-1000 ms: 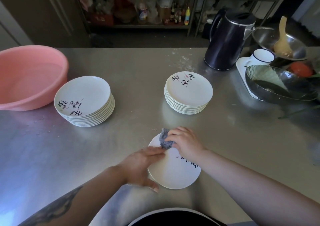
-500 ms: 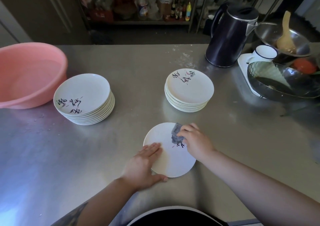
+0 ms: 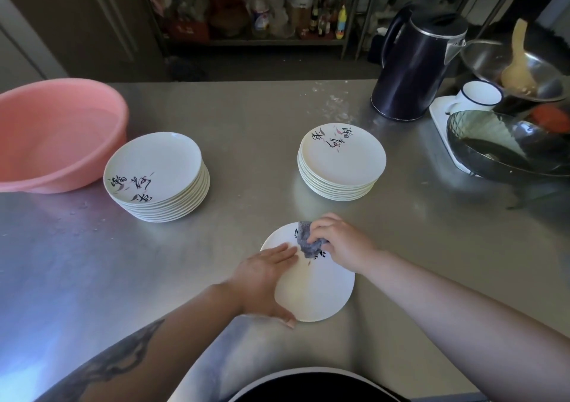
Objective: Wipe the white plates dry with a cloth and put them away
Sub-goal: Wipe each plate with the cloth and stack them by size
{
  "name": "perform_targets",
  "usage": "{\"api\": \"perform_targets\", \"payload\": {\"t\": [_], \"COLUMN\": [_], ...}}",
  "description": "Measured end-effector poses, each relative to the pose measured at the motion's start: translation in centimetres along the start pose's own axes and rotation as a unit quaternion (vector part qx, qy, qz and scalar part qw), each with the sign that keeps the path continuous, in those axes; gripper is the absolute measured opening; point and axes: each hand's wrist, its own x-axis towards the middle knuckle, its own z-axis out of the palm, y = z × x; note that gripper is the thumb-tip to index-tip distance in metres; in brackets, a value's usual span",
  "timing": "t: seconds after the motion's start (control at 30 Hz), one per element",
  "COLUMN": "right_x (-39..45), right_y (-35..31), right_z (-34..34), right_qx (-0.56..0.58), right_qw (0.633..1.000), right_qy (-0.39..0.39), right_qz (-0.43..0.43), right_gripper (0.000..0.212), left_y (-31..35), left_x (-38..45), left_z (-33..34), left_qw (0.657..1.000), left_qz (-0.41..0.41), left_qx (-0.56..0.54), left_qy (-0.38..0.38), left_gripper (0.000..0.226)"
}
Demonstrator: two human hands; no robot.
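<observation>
Two hands on one round glazed plate [image 3: 314, 297], crumpled grey cloth [image 3: 308, 241] pressed down

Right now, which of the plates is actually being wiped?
The single plate nearest the person, lying alone on the table: the right hand rubs a grey cloth on it. The others sit stacked, untouched.

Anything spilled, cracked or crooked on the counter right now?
Nothing serious. The left stack leans slightly, its plates offset sideways, while the right stack sits straight. Small droplets or specks dot the counter near the kettle. The plate being wiped shows no crack.
</observation>
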Motion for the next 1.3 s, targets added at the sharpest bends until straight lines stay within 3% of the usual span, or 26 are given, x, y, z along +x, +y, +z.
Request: {"api": "perform_targets", "payload": {"t": [0.37,0.47,0.63,0.77,0.87,1.0,1.13,1.3], "right_x": [-4.2,-3.4,-1.3,-0.7,-1.7,-4.7,-4.9,-3.1], "right_y": [0.1,0.6,1.4,1.3,0.6,-0.6,-0.6,0.6], "right_z": [1.9,1.3,-0.1,-0.2,0.5,2.3,2.3,0.2], "right_qx": [0.000,0.016,0.032,0.013,-0.014,-0.005,0.012,-0.017], "right_qw": [0.995,0.998,0.999,1.000,0.998,0.994,0.998,0.999], "right_qy": [0.074,0.032,-0.018,-0.008,0.053,0.104,0.060,-0.037], "right_qz": [0.067,0.047,-0.004,0.007,0.027,0.020,0.002,0.004], "right_gripper": [0.035,0.041,0.038,0.038,0.040,0.038,0.041,0.037], "left_y": [4.6,3.7,-0.5,-1.6,-1.0,1.9,4.1,0.7], "left_x": [-0.4,-0.5,-0.1,0.4,0.3,-0.4,-0.8,-0.8], "left_z": [3.0,1.9,-0.7,-0.8,0.0,2.6,3.5,0.4], "left_qw": [0.976,0.982,0.998,0.999,0.998,0.984,0.975,0.988], "left_qz": [-0.170,-0.147,-0.037,-0.046,-0.057,-0.135,-0.187,-0.089], "left_qx": [-0.062,-0.057,-0.032,-0.019,-0.011,-0.016,-0.003,-0.030], "left_qy": [0.119,0.107,0.045,0.008,0.025,0.111,0.118,0.120], "left_gripper": [0.123,0.121,0.119,0.121,0.128,0.126,0.121,0.116]}}
